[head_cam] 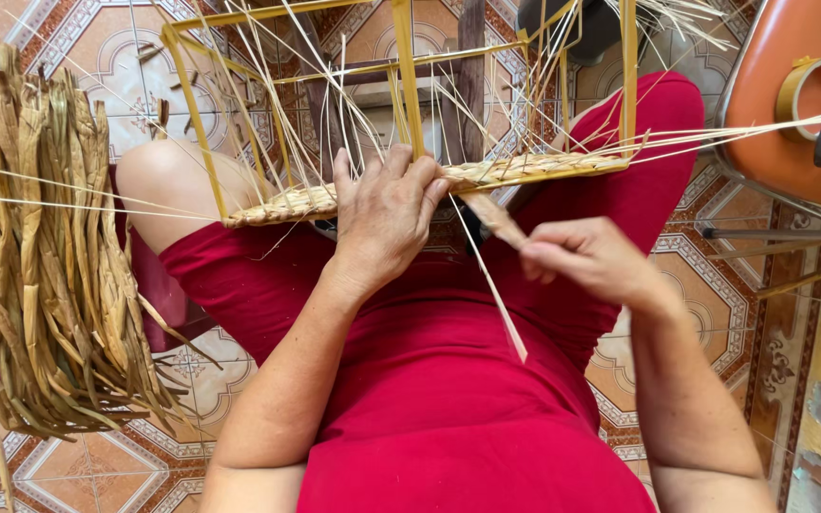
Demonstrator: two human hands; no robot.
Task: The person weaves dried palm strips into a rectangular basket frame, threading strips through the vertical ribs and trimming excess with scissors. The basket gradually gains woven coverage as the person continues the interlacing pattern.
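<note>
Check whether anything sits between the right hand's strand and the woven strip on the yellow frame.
Nothing visible blocks it. The right hand pinches a dried strand that runs straight up to the woven strip on the yellow frame. The left hand rests on the strip just beside that spot, not across the strand.

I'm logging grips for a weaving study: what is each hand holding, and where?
Right hand pinches a dried fibre strip near its upper end; left hand presses the woven edge on the yellow frame.
</note>
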